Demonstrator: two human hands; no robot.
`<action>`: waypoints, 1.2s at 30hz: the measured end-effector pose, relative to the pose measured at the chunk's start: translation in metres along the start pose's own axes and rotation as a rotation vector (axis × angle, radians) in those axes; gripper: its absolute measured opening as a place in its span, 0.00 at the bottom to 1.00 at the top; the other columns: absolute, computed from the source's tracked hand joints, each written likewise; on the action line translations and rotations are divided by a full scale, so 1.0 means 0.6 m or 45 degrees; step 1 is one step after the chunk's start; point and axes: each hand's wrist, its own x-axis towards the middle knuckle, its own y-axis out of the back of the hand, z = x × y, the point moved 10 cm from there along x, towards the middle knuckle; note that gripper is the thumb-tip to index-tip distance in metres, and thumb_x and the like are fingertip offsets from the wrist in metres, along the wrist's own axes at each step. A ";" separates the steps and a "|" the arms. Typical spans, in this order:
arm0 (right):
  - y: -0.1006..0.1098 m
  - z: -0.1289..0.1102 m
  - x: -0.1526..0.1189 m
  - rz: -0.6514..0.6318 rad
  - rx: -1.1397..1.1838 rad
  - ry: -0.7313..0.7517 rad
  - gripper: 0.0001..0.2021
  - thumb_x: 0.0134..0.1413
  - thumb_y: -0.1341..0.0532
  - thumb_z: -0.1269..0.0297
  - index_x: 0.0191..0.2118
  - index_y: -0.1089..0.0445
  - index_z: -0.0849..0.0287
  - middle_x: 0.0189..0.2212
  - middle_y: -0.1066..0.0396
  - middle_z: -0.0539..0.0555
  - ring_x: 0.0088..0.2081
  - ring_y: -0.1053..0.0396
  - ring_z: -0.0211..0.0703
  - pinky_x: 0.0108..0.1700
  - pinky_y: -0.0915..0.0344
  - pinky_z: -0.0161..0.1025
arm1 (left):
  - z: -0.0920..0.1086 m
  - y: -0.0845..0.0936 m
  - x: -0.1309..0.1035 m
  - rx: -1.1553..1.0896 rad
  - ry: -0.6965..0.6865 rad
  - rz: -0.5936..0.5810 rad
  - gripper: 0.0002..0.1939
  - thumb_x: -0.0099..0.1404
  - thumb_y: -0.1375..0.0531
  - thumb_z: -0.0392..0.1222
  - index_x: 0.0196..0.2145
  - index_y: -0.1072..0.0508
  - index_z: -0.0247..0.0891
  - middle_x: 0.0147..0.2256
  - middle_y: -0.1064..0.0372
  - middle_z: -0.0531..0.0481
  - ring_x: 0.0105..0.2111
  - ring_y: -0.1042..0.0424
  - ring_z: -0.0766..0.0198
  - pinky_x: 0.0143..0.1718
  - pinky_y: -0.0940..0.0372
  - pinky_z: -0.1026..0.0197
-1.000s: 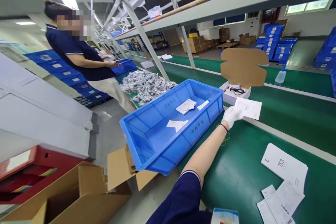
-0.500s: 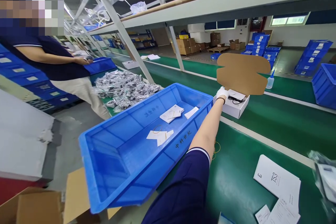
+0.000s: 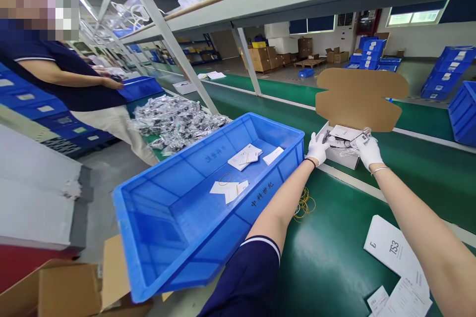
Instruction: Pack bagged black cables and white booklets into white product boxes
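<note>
On the belt stands a white box with its brown cardboard lid raised at the back. My left hand, in a white glove, grips the box's left front corner, its fingers beside the bagged black cable. Over the right end of the box, my gloved right hand is closed on a clear plastic bag; what the bag contains is hard to make out. Inside the box lie a white card and a black cable, partly covered by the bag.
A long blue bin with papers stands left of my arms. Yellow rubber bands and TS3 booklets lie on the green surface. Bagged parts are heaped further left, where a co-worker stands. A metal frame spans above.
My right hand has come in from the right with the plastic bag, over the box. My left hand stays at the box's left side. The bagged item at the right edge has left its place.
</note>
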 end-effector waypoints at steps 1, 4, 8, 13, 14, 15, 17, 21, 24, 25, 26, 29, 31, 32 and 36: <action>-0.014 0.016 0.002 -0.027 -0.014 -0.034 0.29 0.65 0.50 0.61 0.67 0.44 0.70 0.55 0.33 0.73 0.52 0.31 0.63 0.52 0.32 0.51 | 0.006 -0.007 -0.001 0.036 -0.018 -0.005 0.27 0.49 0.35 0.26 0.48 0.22 0.41 0.72 0.57 0.46 0.72 0.79 0.41 0.71 0.71 0.40; -0.049 0.042 0.016 -0.173 -0.078 -0.048 0.28 0.64 0.47 0.66 0.67 0.42 0.71 0.53 0.30 0.73 0.49 0.29 0.61 0.51 0.33 0.49 | 0.025 -0.024 -0.004 0.099 -0.062 0.003 0.31 0.48 0.35 0.24 0.51 0.23 0.39 0.72 0.58 0.44 0.72 0.82 0.38 0.71 0.73 0.40; -0.087 0.034 0.041 -0.373 -0.159 0.026 0.20 0.62 0.40 0.64 0.58 0.29 0.64 0.52 0.28 0.68 0.51 0.30 0.59 0.55 0.36 0.49 | 0.049 -0.038 -0.012 0.137 -0.098 0.034 0.31 0.49 0.35 0.25 0.53 0.24 0.37 0.72 0.57 0.41 0.71 0.82 0.35 0.71 0.74 0.38; -0.080 0.042 0.028 -0.356 -0.215 -0.071 0.32 0.68 0.47 0.44 0.67 0.38 0.62 0.63 0.39 0.70 0.62 0.40 0.69 0.61 0.42 0.59 | 0.085 -0.056 -0.021 0.135 -0.140 0.024 0.32 0.53 0.37 0.27 0.57 0.26 0.40 0.72 0.58 0.45 0.71 0.84 0.36 0.71 0.74 0.36; -0.073 0.045 0.016 -0.355 -0.221 -0.071 0.32 0.68 0.47 0.46 0.67 0.37 0.63 0.63 0.38 0.70 0.62 0.40 0.69 0.61 0.42 0.60 | 0.092 -0.058 -0.023 0.128 -0.140 0.017 0.33 0.54 0.37 0.27 0.58 0.27 0.39 0.72 0.59 0.45 0.71 0.85 0.36 0.70 0.75 0.36; -0.064 0.047 0.001 -0.357 -0.226 -0.059 0.29 0.68 0.47 0.49 0.66 0.36 0.62 0.62 0.37 0.69 0.62 0.41 0.69 0.61 0.42 0.59 | 0.100 -0.059 -0.024 0.119 -0.138 0.005 0.33 0.54 0.38 0.27 0.59 0.28 0.38 0.73 0.60 0.44 0.71 0.86 0.36 0.70 0.75 0.35; -0.041 0.054 -0.044 -0.348 -0.240 -0.007 0.23 0.67 0.46 0.58 0.63 0.32 0.58 0.62 0.36 0.67 0.62 0.40 0.68 0.61 0.42 0.59 | 0.114 -0.059 -0.032 0.105 -0.130 -0.022 0.37 0.54 0.39 0.26 0.62 0.32 0.37 0.73 0.63 0.41 0.71 0.84 0.34 0.70 0.73 0.35; 0.005 0.098 -0.192 -0.234 -0.249 0.025 0.19 0.67 0.47 0.53 0.52 0.24 0.54 0.57 0.32 0.61 0.56 0.35 0.64 0.54 0.35 0.56 | 0.144 -0.044 -0.076 0.085 -0.163 0.000 0.43 0.56 0.43 0.24 0.69 0.44 0.35 0.74 0.69 0.35 0.73 0.72 0.36 0.70 0.62 0.35; -0.026 0.172 -0.332 -0.451 -0.151 -0.127 0.34 0.54 0.39 0.35 0.58 0.28 0.55 0.57 0.32 0.62 0.54 0.33 0.65 0.50 0.32 0.54 | 0.185 -0.030 -0.135 -0.013 -0.355 0.073 0.38 0.60 0.46 0.28 0.68 0.42 0.35 0.74 0.67 0.36 0.73 0.68 0.42 0.70 0.57 0.37; -0.039 0.199 -0.371 -0.511 -0.128 -0.191 0.40 0.50 0.37 0.34 0.62 0.31 0.57 0.58 0.33 0.64 0.55 0.34 0.66 0.51 0.32 0.55 | 0.200 -0.028 -0.155 -0.048 -0.423 0.090 0.35 0.62 0.46 0.29 0.67 0.39 0.36 0.74 0.66 0.37 0.73 0.66 0.44 0.71 0.56 0.39; -0.050 0.226 -0.404 -0.546 -0.101 -0.272 0.45 0.48 0.35 0.34 0.65 0.35 0.59 0.59 0.34 0.65 0.55 0.34 0.66 0.52 0.32 0.55 | 0.214 -0.027 -0.174 -0.076 -0.482 0.098 0.32 0.63 0.47 0.30 0.65 0.37 0.36 0.74 0.65 0.38 0.73 0.64 0.45 0.71 0.55 0.40; -0.067 0.294 -0.461 -0.548 0.030 -0.508 0.47 0.47 0.36 0.35 0.66 0.39 0.65 0.53 0.29 0.66 0.51 0.30 0.64 0.49 0.31 0.55 | 0.250 -0.029 -0.220 -0.138 -0.575 0.114 0.26 0.65 0.46 0.33 0.61 0.32 0.37 0.73 0.62 0.40 0.73 0.58 0.48 0.71 0.51 0.44; -0.066 0.316 -0.471 -0.523 0.099 -0.573 0.42 0.50 0.39 0.35 0.60 0.33 0.65 0.48 0.26 0.64 0.47 0.28 0.64 0.46 0.31 0.55 | 0.267 -0.030 -0.242 -0.171 -0.593 0.100 0.25 0.66 0.45 0.35 0.60 0.31 0.38 0.73 0.58 0.40 0.72 0.57 0.49 0.70 0.49 0.44; -0.063 0.322 -0.472 -0.509 0.116 -0.578 0.38 0.50 0.41 0.35 0.56 0.30 0.63 0.46 0.25 0.63 0.45 0.28 0.64 0.45 0.32 0.55 | 0.273 -0.030 -0.253 -0.189 -0.593 0.084 0.24 0.67 0.45 0.36 0.60 0.31 0.38 0.72 0.56 0.40 0.72 0.56 0.50 0.70 0.49 0.44; -0.033 0.318 -0.473 -0.383 0.120 -0.543 0.26 0.53 0.46 0.40 0.43 0.24 0.56 0.40 0.24 0.59 0.41 0.28 0.62 0.40 0.34 0.53 | 0.284 -0.036 -0.291 -0.276 -0.549 -0.043 0.22 0.68 0.44 0.37 0.59 0.29 0.39 0.72 0.54 0.41 0.71 0.52 0.51 0.70 0.49 0.46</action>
